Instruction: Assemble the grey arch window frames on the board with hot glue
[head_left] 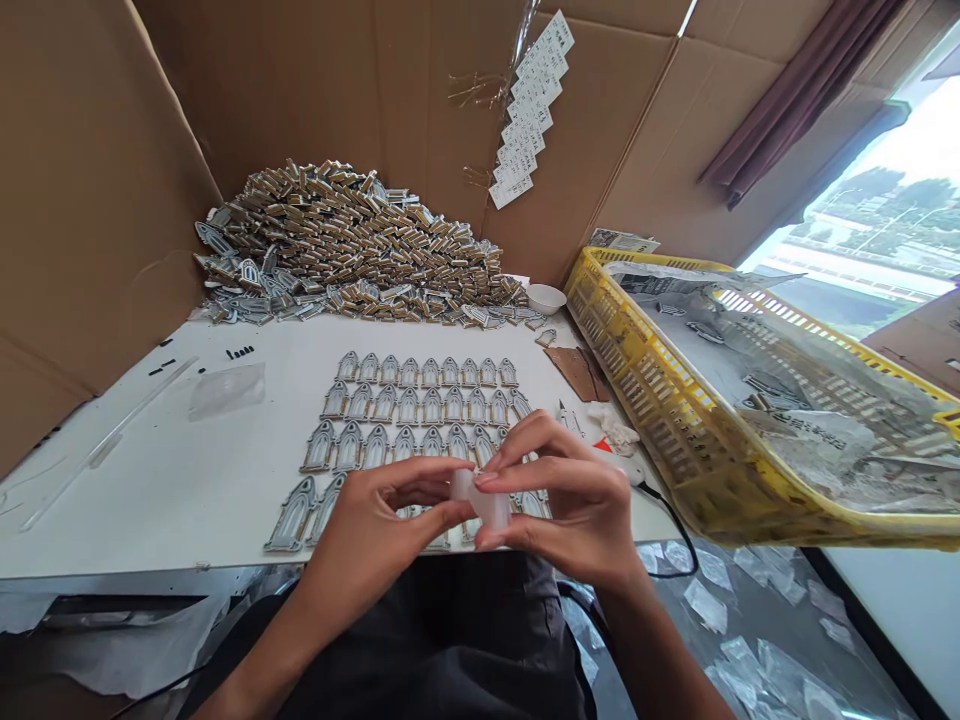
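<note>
Between both hands is a small whitish translucent piece, perhaps a plastic bag or a roll of tape; its exact kind is unclear. My left hand pinches its left side with thumb and fingers. My right hand grips its right side, thumb below and fingers above. Just beyond and beneath the hands, grey-white arched window-shaped pieces with brownish edges lie in neat rows on the white table. The hands hide part of the nearest rows.
A large heap of similar arched pieces rests against the cardboard wall. A white bowl stands beside it. At right is a yellow plastic crate lined with paper. On the left lie a clear rod and a clear bag.
</note>
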